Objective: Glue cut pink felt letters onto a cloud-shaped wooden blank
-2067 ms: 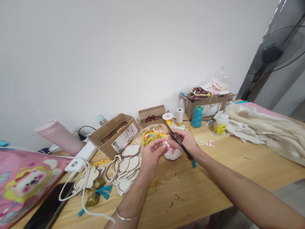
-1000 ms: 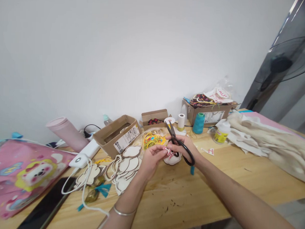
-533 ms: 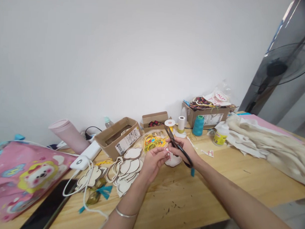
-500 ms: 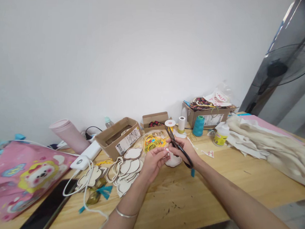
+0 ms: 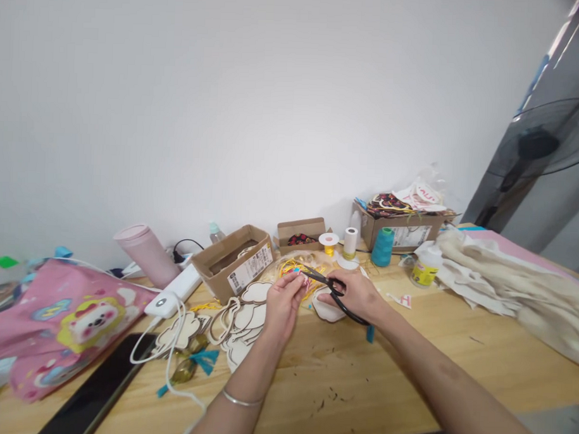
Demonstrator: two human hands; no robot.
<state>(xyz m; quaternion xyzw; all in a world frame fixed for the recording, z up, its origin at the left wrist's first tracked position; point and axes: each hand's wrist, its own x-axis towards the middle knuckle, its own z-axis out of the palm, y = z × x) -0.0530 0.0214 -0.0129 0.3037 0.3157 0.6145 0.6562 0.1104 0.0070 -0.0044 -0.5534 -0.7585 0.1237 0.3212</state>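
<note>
My left hand [image 5: 281, 305] pinches a small white piece with pink-red marks [image 5: 307, 282]; whether it is paper or cloth I cannot tell. Black-handled scissors [image 5: 335, 286] are in my right hand [image 5: 359, 295], their blades pointing left at the piece by my left fingertips. Below the scissors lies a white cloud-shaped cutout [image 5: 328, 311], partly covered by them. Behind my hands is a tangle of yellow cords [image 5: 284, 265]. Several more cloud-shaped cutouts [image 5: 248, 318] are piled left of my left hand.
An open cardboard box [image 5: 231, 265] stands behind the pile, a fuller box [image 5: 398, 230] at the back right. Teal thread [image 5: 382, 247], a glue bottle [image 5: 425, 266] and cream cloth [image 5: 515, 269] lie rightward. Leftward are a phone [image 5: 98, 384], white cable [image 5: 172, 349] and pink bag [image 5: 71, 326].
The scissors have swung from pointing up and away to pointing left, their blades now at the small piece. The whole view has shifted slightly, moving things right and down.
</note>
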